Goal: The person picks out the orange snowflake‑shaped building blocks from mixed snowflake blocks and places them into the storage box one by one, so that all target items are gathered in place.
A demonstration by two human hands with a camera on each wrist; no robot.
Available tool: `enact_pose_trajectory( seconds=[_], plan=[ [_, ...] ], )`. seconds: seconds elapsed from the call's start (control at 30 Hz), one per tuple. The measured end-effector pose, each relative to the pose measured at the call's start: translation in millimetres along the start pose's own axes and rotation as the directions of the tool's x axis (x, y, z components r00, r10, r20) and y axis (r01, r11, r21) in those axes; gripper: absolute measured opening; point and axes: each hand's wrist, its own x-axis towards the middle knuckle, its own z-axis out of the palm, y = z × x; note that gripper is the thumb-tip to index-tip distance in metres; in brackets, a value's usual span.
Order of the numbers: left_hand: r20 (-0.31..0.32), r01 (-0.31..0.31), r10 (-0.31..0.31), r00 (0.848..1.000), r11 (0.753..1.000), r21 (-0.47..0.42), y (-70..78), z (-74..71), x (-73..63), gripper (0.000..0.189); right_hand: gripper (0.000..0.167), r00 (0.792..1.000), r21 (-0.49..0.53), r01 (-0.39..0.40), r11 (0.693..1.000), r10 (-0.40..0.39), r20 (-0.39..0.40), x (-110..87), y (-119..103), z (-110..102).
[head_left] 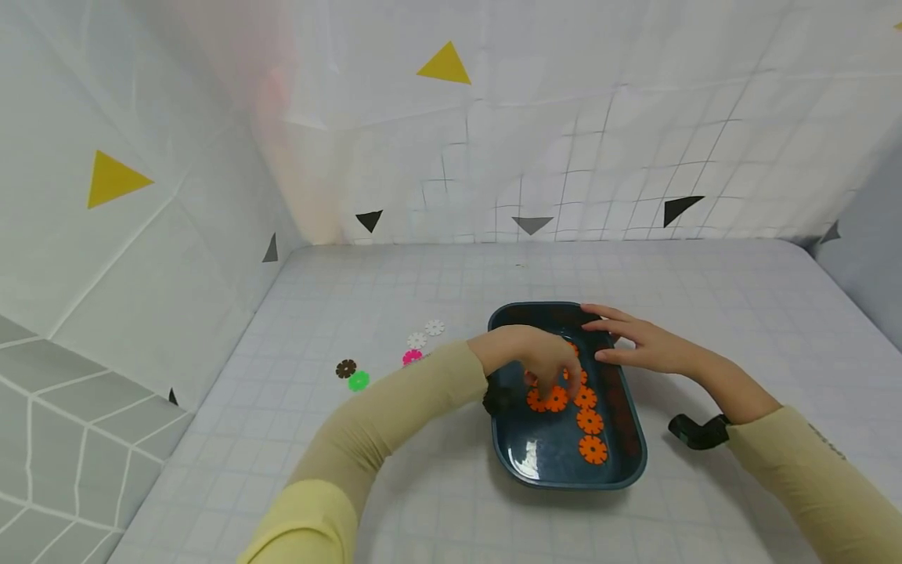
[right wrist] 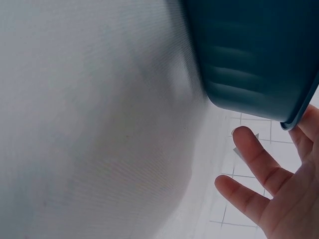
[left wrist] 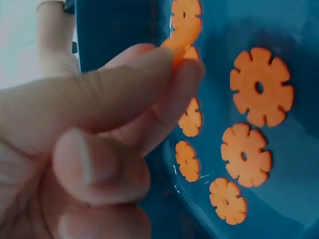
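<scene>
My left hand (head_left: 546,356) is over the inside of a dark blue tray (head_left: 524,480), its thumb and a finger pinching an orange notched disc (left wrist: 183,40) held nearly edge-on. Several more orange notched discs (head_left: 589,421) lie flat on the tray floor, each with a small slot in its middle. At the tray's far right side, my right hand (head_left: 648,345) touches the rim with extended fingers. In the right wrist view, two of its spread fingers (right wrist: 256,157) stand free outside the tray wall.
Left of the tray, loose notched discs lie on the gridded white cloth: brown (head_left: 346,369), green (head_left: 358,381), pink (head_left: 412,356) and white (head_left: 434,327). A black wrist device (head_left: 698,432) juts out below the right wrist. White sheeting (head_left: 395,157) rises behind the table.
</scene>
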Motion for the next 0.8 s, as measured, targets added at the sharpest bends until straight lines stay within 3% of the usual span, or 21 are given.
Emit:
enact_pose_trajectory(
  seconds=[0.2, 0.57, 0.8],
  plan=[
    [0.077, 0.034, -0.039, 0.996, 0.997, 0.064, 2.8, -1.7, 6.4, 0.031, 0.045, 1.0, -0.013, -0.005, 1.0, 0.005, 0.003, 1.0, 1, 0],
    [0.178, 0.009, -0.053, 0.983, 0.97, 0.243, 12.7, 5.3, 10.5, 0.028, 0.043, 1.0, -0.005, 0.013, 1.0, -0.013, 0.008, 0.4, -2, -1],
    [0.218, 0.015, -0.082, 0.972, 0.956, 0.292, 17.7, 9.3, 15.9, 0.029, 0.044, 1.0, 0.004, -0.002, 1.0, 0.002, 0.021, 1.8, -4, -2]
  ],
)
